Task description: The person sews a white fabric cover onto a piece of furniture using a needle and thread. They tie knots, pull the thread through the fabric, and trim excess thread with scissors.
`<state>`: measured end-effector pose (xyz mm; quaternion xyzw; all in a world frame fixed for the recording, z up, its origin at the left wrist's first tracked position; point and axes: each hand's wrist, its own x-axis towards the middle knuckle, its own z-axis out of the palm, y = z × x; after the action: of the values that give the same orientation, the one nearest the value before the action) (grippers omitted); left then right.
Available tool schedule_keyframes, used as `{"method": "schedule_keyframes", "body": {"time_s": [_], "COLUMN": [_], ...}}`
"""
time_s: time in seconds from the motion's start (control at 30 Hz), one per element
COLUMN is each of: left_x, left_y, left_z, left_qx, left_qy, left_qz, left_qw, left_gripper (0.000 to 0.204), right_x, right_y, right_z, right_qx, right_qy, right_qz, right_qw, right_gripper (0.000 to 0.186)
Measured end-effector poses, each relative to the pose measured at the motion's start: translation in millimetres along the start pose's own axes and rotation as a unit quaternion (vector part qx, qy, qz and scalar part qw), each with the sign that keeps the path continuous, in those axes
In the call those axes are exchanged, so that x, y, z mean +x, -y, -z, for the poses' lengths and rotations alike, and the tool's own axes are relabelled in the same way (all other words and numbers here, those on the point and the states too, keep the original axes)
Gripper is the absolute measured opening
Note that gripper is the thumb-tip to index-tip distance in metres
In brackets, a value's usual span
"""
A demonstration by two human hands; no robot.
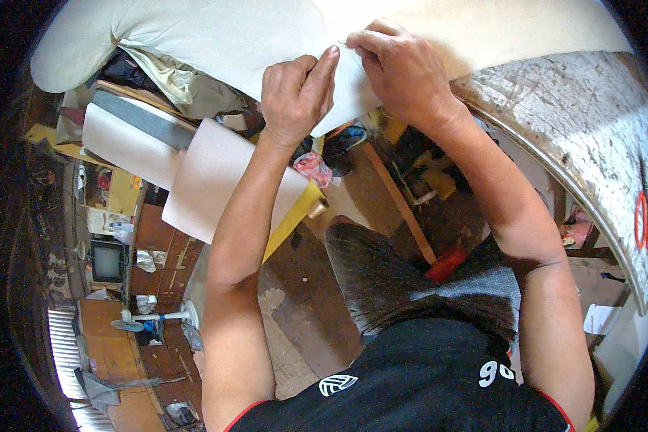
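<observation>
A large sheet of white, soft-looking fabric (194,36) spreads across the top of the view, and part of it hangs down between my hands. My left hand (295,97) is closed at the fabric's near edge, thumb pointing up and the fingers curled around the cloth. Just to its right, my right hand (403,72) pinches with thumb and forefinger at the fabric. Something tiny and thin shows at those fingertips, too small to name. The two hands are close together but apart.
A worn table top (576,115) with a curved metal edge lies at right, red-handled scissors (644,219) on it. Pale rolls of sheet material (223,173) and a yellow roll (295,219) stand below left. Farther left is a standing fan (158,317).
</observation>
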<state>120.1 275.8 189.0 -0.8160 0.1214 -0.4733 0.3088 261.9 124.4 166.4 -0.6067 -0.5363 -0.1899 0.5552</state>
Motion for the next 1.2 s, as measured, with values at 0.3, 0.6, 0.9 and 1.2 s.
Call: {"method": "schedule_keyframes", "body": {"time_s": [0.3, 0.6, 0.9, 1.2], "left_x": [-0.5, 6.2, -4.3, -44.4], "left_y": [-2.9, -13.5, -68.4, -120.0], "left_z": [5.4, 6.8, 3.8, -32.3], "left_qx": [-0.002, 0.038, -0.019, -0.082], "left_qy": [0.064, 0.048, 0.131, 0.142], "left_qz": [0.040, 0.043, 0.058, 0.156], "left_qw": [0.997, 0.997, 0.989, 0.974], "left_gripper": [0.051, 0.052, 0.044, 0.039], "right_x": [9.5, -97.8, -251.6, -279.1], "right_y": [-2.3, -3.4, 37.1, 42.8], "right_z": [12.4, 35.4, 82.6, 102.6], "right_qx": [-0.040, 0.109, 0.233, 0.295], "right_qy": [0.078, 0.085, 0.300, 0.369], "right_qz": [0.010, -0.094, -0.246, -0.294], "right_qw": [0.996, 0.986, 0.892, 0.831], "right_gripper": [0.019, 0.022, 0.027, 0.016]}}
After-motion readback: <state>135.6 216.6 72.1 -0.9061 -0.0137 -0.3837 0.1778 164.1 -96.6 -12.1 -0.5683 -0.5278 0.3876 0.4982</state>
